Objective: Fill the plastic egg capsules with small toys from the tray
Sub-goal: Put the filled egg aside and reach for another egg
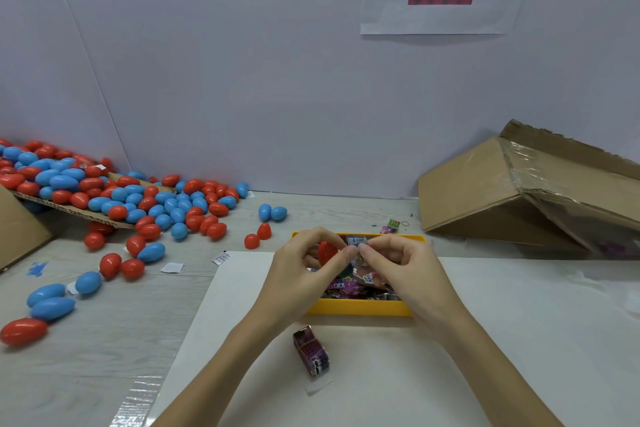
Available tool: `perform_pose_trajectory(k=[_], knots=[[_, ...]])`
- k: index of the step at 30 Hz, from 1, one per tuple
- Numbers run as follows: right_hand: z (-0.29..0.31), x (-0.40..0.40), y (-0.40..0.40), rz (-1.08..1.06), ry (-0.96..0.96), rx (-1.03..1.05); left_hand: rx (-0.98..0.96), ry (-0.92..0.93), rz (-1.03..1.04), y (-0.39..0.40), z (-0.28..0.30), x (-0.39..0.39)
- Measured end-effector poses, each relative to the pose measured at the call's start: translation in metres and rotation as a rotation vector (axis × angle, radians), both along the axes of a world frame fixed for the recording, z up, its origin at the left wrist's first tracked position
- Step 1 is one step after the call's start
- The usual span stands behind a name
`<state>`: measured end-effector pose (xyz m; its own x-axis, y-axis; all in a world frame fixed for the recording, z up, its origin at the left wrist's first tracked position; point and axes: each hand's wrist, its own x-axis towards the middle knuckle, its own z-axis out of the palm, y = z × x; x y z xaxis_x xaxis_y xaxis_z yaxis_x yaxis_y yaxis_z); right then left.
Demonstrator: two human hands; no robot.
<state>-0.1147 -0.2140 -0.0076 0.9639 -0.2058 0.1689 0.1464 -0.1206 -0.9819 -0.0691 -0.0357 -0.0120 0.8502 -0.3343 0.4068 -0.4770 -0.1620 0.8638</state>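
Note:
My left hand (304,274) holds a red egg capsule half (326,251) over the yellow tray (360,308). My right hand (398,270) pinches a small wrapped toy packet (356,242) right beside the red half, fingertips of both hands nearly touching. The tray holds several small purple and mixed-colour toy packets (343,286), partly hidden by my hands.
A big heap of red and blue egg capsules (138,204) spills off a cardboard flap at the left, with strays across the table. A banded bundle of packets (311,352) lies on white paper in front of the tray. A tipped cardboard box (526,194) stands at the right.

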Motion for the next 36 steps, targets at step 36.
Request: perform_pose_trajectory(k=[36], knots=[[-0.0068,0.0033,-0.0023,-0.163,-0.104,-0.341,-0.094,0.184,-0.101,0.0043,0.0055,0.0000]])
